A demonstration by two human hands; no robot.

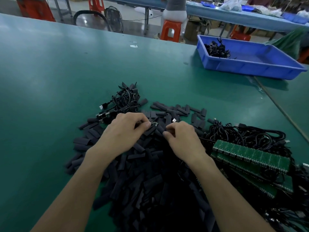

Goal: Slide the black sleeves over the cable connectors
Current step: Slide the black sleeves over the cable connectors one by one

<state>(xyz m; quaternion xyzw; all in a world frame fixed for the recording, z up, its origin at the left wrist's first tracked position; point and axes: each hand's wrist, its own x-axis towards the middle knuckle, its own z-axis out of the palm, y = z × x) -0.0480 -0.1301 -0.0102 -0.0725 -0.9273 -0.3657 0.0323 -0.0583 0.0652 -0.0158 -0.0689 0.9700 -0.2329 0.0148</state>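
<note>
Green matting is covering the bench [50, 81], and at the left of the work area a tangled cable bundle [125, 101] is lying with its plugs pointing outward, probably as the stock waiting to be sleeved. Just nearer the person, the left hand [123, 129] is pinching a small connector [154, 124] between thumb and forefinger, leaving its tip exposed and pointing right so that a tube can be fed over it. A single sleeve [157, 130] is lying directly below that tip. The right hand [182, 138] is curling its fingers and seems to be nipping the sleeve's far end, though the grip itself is partly hidden. Both hands are working right over the loose heap of black sleeves [142, 173], which is keeping the next piece within easy reach. Further right, more coiled cables [247, 136] are lying with stacked green circuit panels [250, 156] on top of them. At the far right, a blue tray [247, 67] is holding a few cables, likely the finished ones.
</note>
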